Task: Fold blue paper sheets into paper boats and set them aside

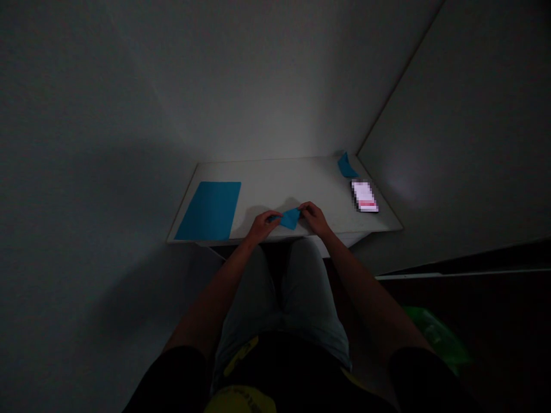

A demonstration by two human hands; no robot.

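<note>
Between my two hands, near the front edge of the white table (284,178), is a small folded piece of blue paper (291,219). My left hand (262,226) pinches its left corner between thumb and fingers. At its upper right corner, my right hand (314,217) grips the paper with the fingertips. The fingers hide both ends of the folded piece. A flat stack or sheet of blue paper (209,211) lies at the table's left end, apart from my left hand.
A folded blue paper boat (346,166) stands at the back right corner. In front of it lies a phone (364,195) with a lit screen. Walls close off the table's back and right side. A green plastic bag (437,335) is on the dark floor, lower right.
</note>
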